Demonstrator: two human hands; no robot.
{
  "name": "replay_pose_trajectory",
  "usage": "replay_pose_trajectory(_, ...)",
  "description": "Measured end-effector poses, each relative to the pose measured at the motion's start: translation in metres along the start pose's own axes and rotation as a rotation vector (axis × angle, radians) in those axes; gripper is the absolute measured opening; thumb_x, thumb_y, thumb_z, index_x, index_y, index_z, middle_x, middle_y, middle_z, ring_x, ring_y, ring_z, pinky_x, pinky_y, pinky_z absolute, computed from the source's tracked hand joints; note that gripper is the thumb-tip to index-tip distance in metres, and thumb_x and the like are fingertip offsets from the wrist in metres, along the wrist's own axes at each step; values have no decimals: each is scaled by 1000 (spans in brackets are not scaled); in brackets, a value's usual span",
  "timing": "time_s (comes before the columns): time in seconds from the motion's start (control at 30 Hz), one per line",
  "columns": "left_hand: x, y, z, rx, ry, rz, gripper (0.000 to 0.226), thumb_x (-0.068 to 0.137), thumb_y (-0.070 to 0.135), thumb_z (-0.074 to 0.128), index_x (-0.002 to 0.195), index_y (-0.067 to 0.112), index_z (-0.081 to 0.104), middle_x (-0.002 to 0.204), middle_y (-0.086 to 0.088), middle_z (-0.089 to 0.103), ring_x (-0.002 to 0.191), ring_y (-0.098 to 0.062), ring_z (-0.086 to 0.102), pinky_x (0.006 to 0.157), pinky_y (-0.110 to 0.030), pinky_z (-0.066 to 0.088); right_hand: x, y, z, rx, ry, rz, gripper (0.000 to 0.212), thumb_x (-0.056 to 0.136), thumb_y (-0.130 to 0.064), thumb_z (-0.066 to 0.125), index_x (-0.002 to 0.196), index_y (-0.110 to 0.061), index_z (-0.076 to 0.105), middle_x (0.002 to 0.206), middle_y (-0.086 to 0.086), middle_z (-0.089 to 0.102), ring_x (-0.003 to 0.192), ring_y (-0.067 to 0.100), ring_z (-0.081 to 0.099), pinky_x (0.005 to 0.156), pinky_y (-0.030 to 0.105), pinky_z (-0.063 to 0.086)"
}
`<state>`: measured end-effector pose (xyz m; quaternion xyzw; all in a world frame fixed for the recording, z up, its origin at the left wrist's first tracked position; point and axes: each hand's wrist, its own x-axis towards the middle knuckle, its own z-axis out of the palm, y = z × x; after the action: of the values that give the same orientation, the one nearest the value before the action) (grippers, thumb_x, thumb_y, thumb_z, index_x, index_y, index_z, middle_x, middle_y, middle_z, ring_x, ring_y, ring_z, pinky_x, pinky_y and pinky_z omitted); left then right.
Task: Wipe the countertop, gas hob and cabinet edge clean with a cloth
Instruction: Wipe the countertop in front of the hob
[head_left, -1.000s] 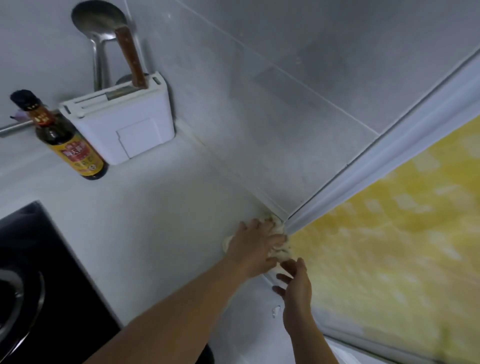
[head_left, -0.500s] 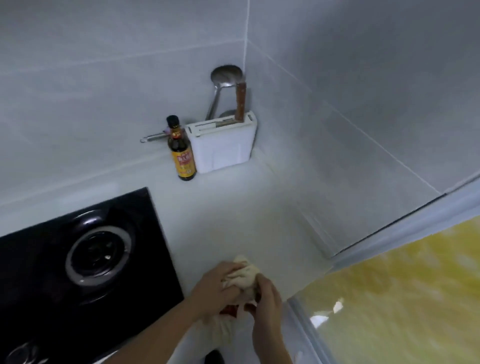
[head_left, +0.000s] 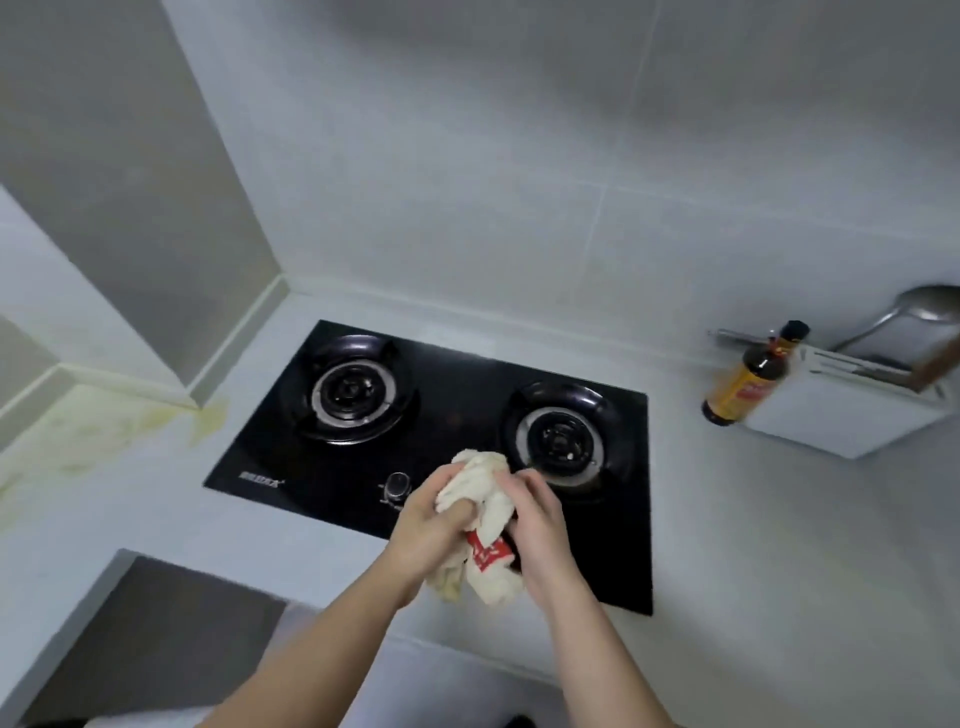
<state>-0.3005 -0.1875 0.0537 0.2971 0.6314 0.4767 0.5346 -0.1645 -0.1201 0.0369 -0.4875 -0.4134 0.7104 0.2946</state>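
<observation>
I see both hands holding the cloth (head_left: 483, 514) above the front edge of the gas hob (head_left: 447, 452). The left hand (head_left: 434, 525) has its fingers curled round the left side of the bundle, thumb pressed into the fabric. The right hand (head_left: 537, 525) wraps the right side, fingers bent over the top of it. The cloth is cream with a red printed patch showing between the two palms, and it is bunched up, with loose ends hanging below the hands. I cannot tell whether any part of it touches the glass.

The hob is black and glossy, set into the pale countertop (head_left: 779, 545). It has two burners: the left burner (head_left: 353, 389) lies well clear of the hands, and the right burner (head_left: 561, 439) sits just beyond the right hand's fingertips. A round knob (head_left: 397, 484) shows just left of the left hand.

At the right, near the tiled wall (head_left: 519, 182), a dark sauce bottle (head_left: 748, 376) with an orange label stands beside a white holder (head_left: 852, 415); a metal ladle (head_left: 919, 306) rises from the holder. At the left, yellowish stains (head_left: 130, 421) mark the countertop near the corner.
</observation>
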Motion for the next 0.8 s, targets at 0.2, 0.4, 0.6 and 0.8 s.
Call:
replay_pose_trajectory(0.2, -32, -50, -141, -139, 270, -103, 42, 83, 13, 59, 115, 38, 70, 106, -5, 77, 97, -25, 74, 80, -41, 62, -15, 69, 133, -208, -186, 52, 24, 98, -21, 62, 120, -30, 66, 115, 0, 71, 100, 17, 71, 83, 29, 58)
replay_pose_trajectory(0.4, -34, -82, -237, 50, 366, -18, 41, 86, 11, 56, 112, 40, 68, 102, 8, 76, 98, -14, 71, 85, -42, 60, -13, 122, 233, -287, -288, 159, 47, 103, -40, 49, 149, -46, 46, 142, -15, 61, 124, 1, 62, 108, 32, 49)
replay_pose_trajectory(0.6, -18, -130, -317, 884, 456, 128, 62, 81, 39, 65, 142, 34, 57, 150, -13, 46, 122, -38, 49, 97, -56, 46, -14, 133, 308, -201, -262, 281, 39, 109, -57, 25, 132, -47, 55, 130, -23, 63, 128, 1, 56, 107, 29, 41)
replay_pose_trajectory(0.8, 7, -176, -356, 1412, 289, 83, 67, 85, 67, 45, 144, 37, 53, 152, -12, 48, 126, -41, 49, 95, -61, 41, -16, 172, 291, -158, 92, 336, 63, 89, -69, 49, 128, -23, 67, 130, 2, 65, 111, 21, 61, 84, 30, 50)
